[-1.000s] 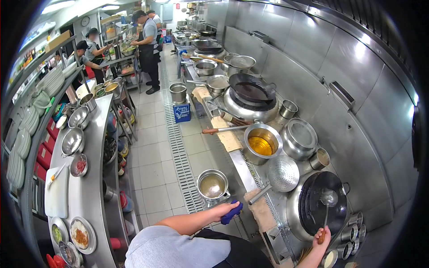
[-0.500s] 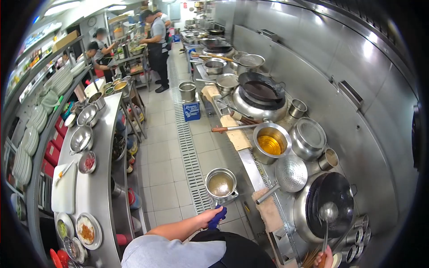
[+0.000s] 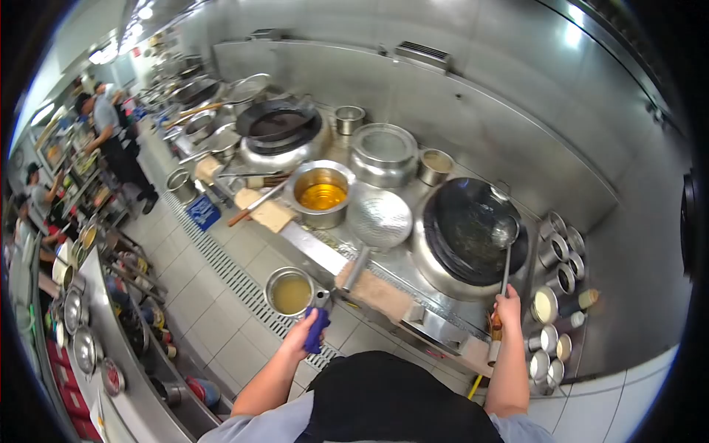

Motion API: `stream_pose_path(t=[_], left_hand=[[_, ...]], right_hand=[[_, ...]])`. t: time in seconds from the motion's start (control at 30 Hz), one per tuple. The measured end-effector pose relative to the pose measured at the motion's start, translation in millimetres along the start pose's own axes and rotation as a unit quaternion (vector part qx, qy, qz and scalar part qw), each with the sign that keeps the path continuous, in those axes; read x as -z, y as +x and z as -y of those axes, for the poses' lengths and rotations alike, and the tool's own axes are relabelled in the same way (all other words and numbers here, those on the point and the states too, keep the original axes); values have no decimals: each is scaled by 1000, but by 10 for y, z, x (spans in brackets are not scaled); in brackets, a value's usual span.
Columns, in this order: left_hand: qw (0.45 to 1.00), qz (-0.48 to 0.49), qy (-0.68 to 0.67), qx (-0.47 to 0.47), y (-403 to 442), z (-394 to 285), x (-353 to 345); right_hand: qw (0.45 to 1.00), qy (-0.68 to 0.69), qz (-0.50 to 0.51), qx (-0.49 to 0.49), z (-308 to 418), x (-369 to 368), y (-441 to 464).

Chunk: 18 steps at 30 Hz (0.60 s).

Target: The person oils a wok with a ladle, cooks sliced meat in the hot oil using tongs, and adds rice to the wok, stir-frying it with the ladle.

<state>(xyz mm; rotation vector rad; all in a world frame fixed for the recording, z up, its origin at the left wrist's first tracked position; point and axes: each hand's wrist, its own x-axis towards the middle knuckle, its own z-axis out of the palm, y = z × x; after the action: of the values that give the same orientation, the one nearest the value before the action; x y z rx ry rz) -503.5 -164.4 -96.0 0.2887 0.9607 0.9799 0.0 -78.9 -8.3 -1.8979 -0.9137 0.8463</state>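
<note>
My left hand (image 3: 298, 337) is closed around a bunched purple cloth (image 3: 316, 331), at the near side of a metal saucepan (image 3: 269, 301) of cloudy, pale liquid. The cloth hides the handle it grips. This pan hangs over the aisle beside the stove edge. My right hand (image 3: 508, 307) is wrapped around the handle of a long ladle (image 3: 507, 258). The ladle's round bowl rests inside a large black wok (image 3: 469, 214), toward its right side. The wok has a dark, wet-looking inside and sits on a steel burner ring.
A perforated strainer (image 3: 379, 219) lies left of the wok, beside a pot of amber oil (image 3: 320, 214). Several seasoning containers (image 3: 546, 304) stand at the right. Folded cloths (image 3: 380, 295) line the stove edge. A steel counter (image 3: 125, 354) runs along the left; co-workers stand far back.
My view has turned right toward the wok, bringing my right hand and forearm fully into sight. The ladle's bowl has shifted toward the wok's right side. The saucepan remains at my left hand.
</note>
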Motion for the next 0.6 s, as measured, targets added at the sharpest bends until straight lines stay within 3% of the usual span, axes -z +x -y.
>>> stream_pose_path(t=[0.13, 0.2, 0.23, 0.33, 0.37, 0.43, 0.47, 0.5, 0.6], left_hand=[[997, -28, -56, 36, -97, 273, 83], [992, -15, -86, 91, -98, 341, 10], [991, 12, -91, 92, -9, 404, -9], [989, 86, -41, 112, 188, 364, -502], [993, 46, 14, 108, 274, 369, -729], [987, 63, 91, 119, 335, 307, -1184], [984, 105, 88, 110, 301, 268, -1432], [988, 106, 103, 40, 441, 391, -1559], [981, 130, 143, 20, 473, 519, -1912]], right_hand=[[998, 20, 44, -44, 173, 441, -579], [972, 169, 118, -114, 195, 575, -684], [971, 175, 116, -114, 221, 590, -697], [871, 396, 219, -193, 266, 555, -513], [868, 392, 236, -191, 187, 487, -356], [795, 481, 307, -205, 152, 291, 67], [818, 454, 302, -182, 108, 196, 274], [835, 429, 302, -162, 56, 123, 483], [927, 301, 208, -85, 11, -37, 818]])
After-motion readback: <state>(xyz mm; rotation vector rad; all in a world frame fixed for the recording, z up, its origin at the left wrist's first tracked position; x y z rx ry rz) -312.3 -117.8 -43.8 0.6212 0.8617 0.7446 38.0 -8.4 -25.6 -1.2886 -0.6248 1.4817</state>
